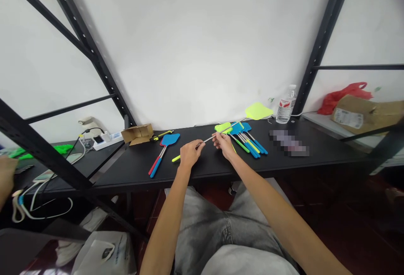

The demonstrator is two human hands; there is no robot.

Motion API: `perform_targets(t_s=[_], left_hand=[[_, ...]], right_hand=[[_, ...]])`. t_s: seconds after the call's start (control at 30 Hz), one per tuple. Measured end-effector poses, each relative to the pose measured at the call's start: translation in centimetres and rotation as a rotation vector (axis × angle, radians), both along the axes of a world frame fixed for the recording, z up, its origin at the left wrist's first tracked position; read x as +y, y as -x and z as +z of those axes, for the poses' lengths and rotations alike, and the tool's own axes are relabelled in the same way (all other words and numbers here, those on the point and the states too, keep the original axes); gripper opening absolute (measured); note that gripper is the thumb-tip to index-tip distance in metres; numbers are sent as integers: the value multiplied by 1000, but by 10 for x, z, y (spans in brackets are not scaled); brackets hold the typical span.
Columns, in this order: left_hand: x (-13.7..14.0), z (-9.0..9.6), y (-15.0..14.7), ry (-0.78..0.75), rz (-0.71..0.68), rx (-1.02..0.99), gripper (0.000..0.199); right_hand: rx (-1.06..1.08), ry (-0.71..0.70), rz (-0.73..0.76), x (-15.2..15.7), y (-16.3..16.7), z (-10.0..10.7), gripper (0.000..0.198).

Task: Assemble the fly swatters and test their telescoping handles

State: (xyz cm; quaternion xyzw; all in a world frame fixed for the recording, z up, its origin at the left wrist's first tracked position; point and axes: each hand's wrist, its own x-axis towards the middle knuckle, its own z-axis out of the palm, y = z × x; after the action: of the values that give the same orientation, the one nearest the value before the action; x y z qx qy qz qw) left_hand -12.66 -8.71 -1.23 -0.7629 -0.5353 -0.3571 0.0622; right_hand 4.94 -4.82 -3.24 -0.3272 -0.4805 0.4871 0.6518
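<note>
Both hands hold a yellow-green fly swatter (258, 111) with a long metal shaft, slanting up to the right over the black table. My left hand (190, 153) is closed round the lower shaft, and the yellow-green handle end pokes out to its left. Farther up, my right hand (223, 143) has its fingers closed on the shaft. Beside and behind that hand lies a group of several fly swatters (244, 134) with blue and yellow-green heads and handles. To the left of my left hand rest a blue fly swatter (171, 139) and a red one mostly beneath it.
A small open cardboard box (138, 134) and a yellow-black item (163, 134) are at the back left. A water bottle (285, 105) stands back right, near a blurred-out object (288, 142). Black rack posts (94, 52) flank the table. At far left, another person's hand (6, 176) shows.
</note>
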Motion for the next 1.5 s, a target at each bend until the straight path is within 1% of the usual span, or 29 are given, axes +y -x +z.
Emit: perform_targets(t_s=[0.1,0.17,0.23,0.47,0.63,0.8,0.93,1.0,1.07,1.13,1.2,1.37,1.43,1.5], left_hand=[[0,0,-1,-1,-18,3,26],[0,0,-2,16,-22,5,26],[0,0,-3,33,-24,5,27],[3,1,-6,54,-38,10,30],[5,0,1,63,-25,35,33],[9,-2,6,11,74,78,32],[10,-2,17,-78,219,68,24],[9,-2,26,-109,304,29,19],[8,-1,33,-125,345,4,17],[6,-1,35,-132,322,12,19],[4,-1,31,-130,265,41,20],[2,1,21,-99,130,101,21],[2,2,20,-90,140,100,25],[2,2,21,-92,183,95,29]], right_hand=[[-201,-76,105,-4,2,-1,42],[-260,-100,126,-4,3,-2,41],[-273,-101,116,-3,3,-4,40],[-176,-53,13,0,4,-3,41],[10,25,-115,3,2,-1,42],[104,53,-239,5,-2,-1,43],[117,52,-193,3,-8,2,43],[167,59,-200,3,-12,3,44],[200,58,-226,3,-15,3,44],[189,55,-234,4,-15,3,44],[158,53,-229,4,-13,1,43],[-18,2,-128,1,-9,1,43],[-39,0,-124,1,-8,1,45],[-21,10,-143,1,-9,2,46]])
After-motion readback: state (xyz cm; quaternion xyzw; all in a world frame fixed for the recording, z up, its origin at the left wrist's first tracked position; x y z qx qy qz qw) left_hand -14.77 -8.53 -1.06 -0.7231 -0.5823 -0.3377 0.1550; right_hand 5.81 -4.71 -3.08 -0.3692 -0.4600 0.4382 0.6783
